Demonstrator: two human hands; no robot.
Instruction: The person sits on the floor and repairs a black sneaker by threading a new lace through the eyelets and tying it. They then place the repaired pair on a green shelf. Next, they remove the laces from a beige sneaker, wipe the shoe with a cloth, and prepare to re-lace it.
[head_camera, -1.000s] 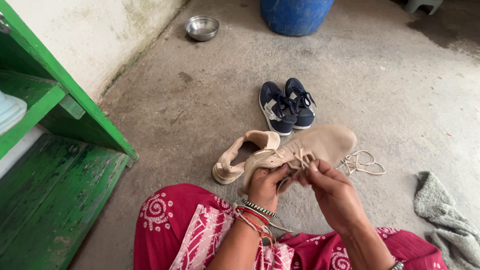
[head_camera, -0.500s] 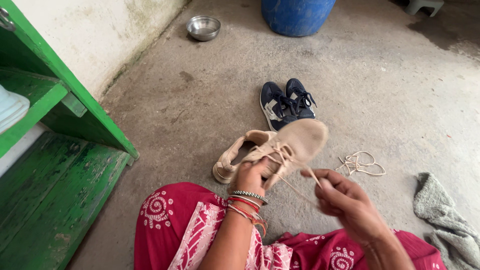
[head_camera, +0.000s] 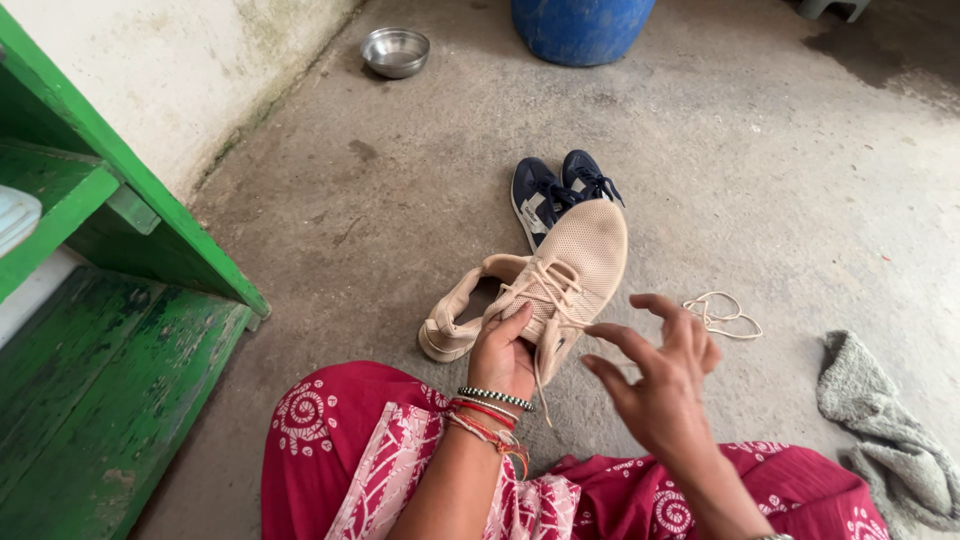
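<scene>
**Beige shoe held over the floor, lace half threaded**

Left to right: green shelf (head_camera: 110, 300) at the wall; a second beige shoe (head_camera: 462, 315) on its side on the concrete floor (head_camera: 330, 240). The left hand (head_camera: 503, 350) closes its grip round the heel end of the raised shoe (head_camera: 570, 270), toe pointing away, above the navy pair (head_camera: 555, 190). The right hand (head_camera: 665, 375) hovers just beside it, fingers spread, holding nothing. A loose lace (head_camera: 722, 315) lies near; a grey cloth (head_camera: 885, 440) lies farther right. Risks, as judged: the one-handed hold may let the shoe tip or drop; the dangling lace end could slip back out of its eyelet.
</scene>
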